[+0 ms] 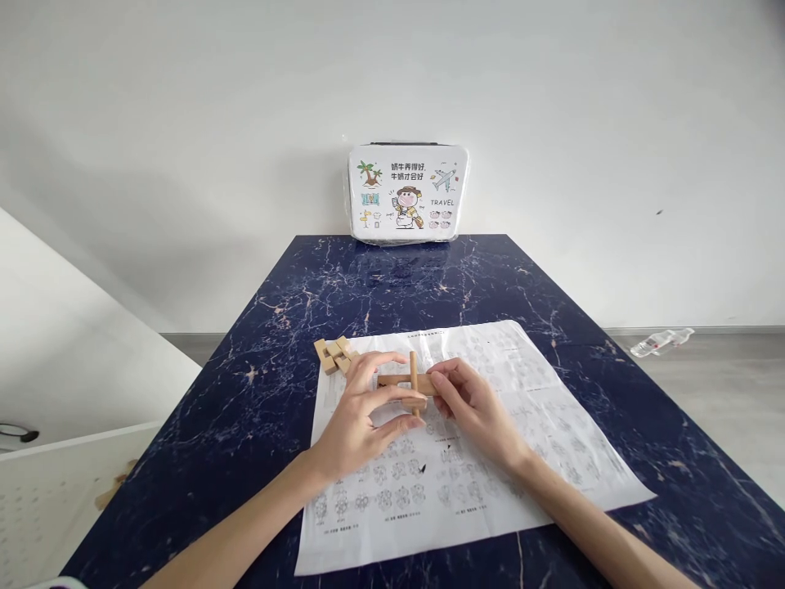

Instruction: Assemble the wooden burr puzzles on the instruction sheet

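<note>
Over the printed sheet (478, 507), both hands hold small pieces of light wood. My left hand (361, 413) has its thumb and fingers closed around an upright wooden stick (413, 366). A horizontal notched wooden bar (424, 384) crosses that stick, and my right hand (469, 401) pinches the bar's right end. Where the two pieces meet, fingers partly cover the joint, so I cannot tell how they fit. Just beyond my left hand, several notched wooden blocks (331, 357) lie on the sheet's upper left corner.
A dark blue marbled table (380, 286) carries the sheet. At its far end a white case (408, 192) with cartoon prints stands against the wall. To the lower left is a white perforated surface (55, 483) with wooden pieces. A clear plastic item (662, 342) lies on the floor at right.
</note>
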`<act>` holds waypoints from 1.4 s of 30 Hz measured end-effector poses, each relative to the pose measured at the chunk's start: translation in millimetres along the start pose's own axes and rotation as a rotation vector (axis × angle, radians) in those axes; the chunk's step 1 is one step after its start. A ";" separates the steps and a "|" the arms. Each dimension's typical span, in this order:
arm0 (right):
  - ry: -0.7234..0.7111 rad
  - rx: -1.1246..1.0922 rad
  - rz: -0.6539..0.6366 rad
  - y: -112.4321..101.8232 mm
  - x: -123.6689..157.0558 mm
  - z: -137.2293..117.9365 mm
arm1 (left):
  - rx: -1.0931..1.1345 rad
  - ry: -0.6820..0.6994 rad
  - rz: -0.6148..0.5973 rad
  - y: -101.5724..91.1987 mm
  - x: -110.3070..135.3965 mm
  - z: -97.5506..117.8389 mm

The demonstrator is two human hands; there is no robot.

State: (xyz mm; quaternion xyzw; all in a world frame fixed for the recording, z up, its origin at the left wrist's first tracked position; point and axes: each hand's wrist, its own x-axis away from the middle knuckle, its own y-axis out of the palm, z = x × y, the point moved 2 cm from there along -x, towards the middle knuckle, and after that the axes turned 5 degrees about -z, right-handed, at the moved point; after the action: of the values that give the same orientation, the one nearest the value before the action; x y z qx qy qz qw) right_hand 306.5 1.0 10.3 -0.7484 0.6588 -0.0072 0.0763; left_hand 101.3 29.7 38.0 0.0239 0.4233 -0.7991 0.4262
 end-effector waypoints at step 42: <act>-0.023 -0.032 0.310 -11.2 -1.6 -1.3 | -0.010 -0.141 0.250 -11.1 -3.2 -2.1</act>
State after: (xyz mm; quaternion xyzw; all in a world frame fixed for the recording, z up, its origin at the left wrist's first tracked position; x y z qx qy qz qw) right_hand 317.1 3.8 13.1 -0.6390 0.7655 0.0237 0.0721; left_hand 94.8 36.3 45.2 0.0178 0.3900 -0.7373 0.5513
